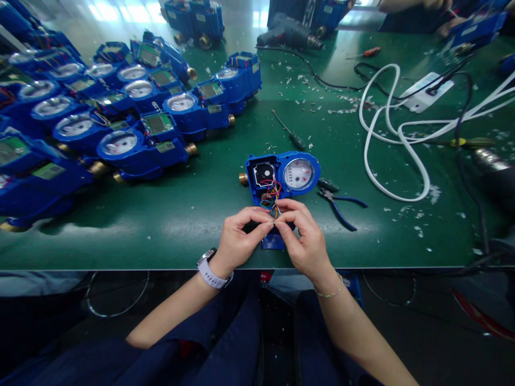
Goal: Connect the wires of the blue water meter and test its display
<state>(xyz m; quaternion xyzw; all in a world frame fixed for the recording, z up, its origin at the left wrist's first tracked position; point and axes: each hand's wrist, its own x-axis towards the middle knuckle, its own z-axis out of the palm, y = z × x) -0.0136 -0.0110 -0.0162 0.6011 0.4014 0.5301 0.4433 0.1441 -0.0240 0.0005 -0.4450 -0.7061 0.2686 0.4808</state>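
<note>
An opened blue water meter (281, 177) lies on the green table (181, 214), its dial to the right and its open compartment showing red, blue and yellow wires (272, 194). My left hand (241, 238) and my right hand (300, 236) meet just in front of it. Both pinch the ends of those thin wires between thumb and forefinger. A small blue part (273, 242) lies under my hands, mostly hidden. My left wrist wears a white watch.
Several blue water meters (120, 112) crowd the left of the table. Blue-handled pliers (340, 203) lie right of the open meter, a screwdriver (289, 131) behind it. White cable (398, 134), a power strip (424, 92), a drill (289, 33) and scattered wire scraps lie beyond. Another person's hands (438, 10) are at the far right.
</note>
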